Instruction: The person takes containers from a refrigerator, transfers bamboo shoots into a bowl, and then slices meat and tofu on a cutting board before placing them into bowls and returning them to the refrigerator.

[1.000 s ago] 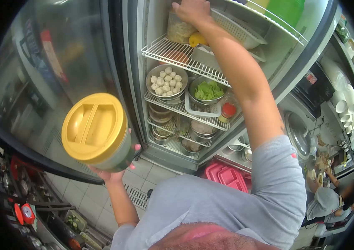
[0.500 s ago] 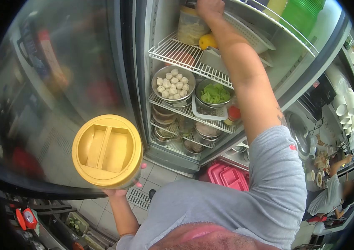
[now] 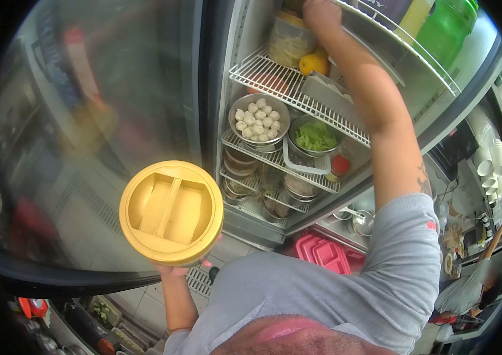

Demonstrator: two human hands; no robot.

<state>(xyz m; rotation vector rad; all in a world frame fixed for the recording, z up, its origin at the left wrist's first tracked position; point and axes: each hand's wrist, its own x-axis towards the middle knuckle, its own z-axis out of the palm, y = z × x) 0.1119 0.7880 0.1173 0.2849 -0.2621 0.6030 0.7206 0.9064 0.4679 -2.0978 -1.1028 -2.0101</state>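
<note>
My left hand [image 3: 174, 270] grips a round container [image 3: 174, 213] with a yellow lid from below; its fingers wrap around the side. The lid has a bar across a recess. My right hand [image 3: 323, 16] is raised into the upper part of an open fridge, beside a clear tub [image 3: 292, 41] with pale contents and a yellow lid. Its fingers are hidden at the top edge of the view. Below it are a yellow fruit [image 3: 313, 64] and a light grey tray [image 3: 325, 92] on a white wire shelf [image 3: 268, 74].
Lower shelves hold a bowl of white balls [image 3: 258, 120], a bowl of green leaves [image 3: 316, 137] and a red-lidded jar [image 3: 339, 165]. The glass door [image 3: 103, 118] stands open at left. A pink crate [image 3: 325, 253] sits below. Another person [image 3: 464, 293] works at far right.
The view has shifted, so the fridge sits further right. My right hand remains high in the fridge, nearer the top edge. The yellow-lidded container is still in my left hand.
</note>
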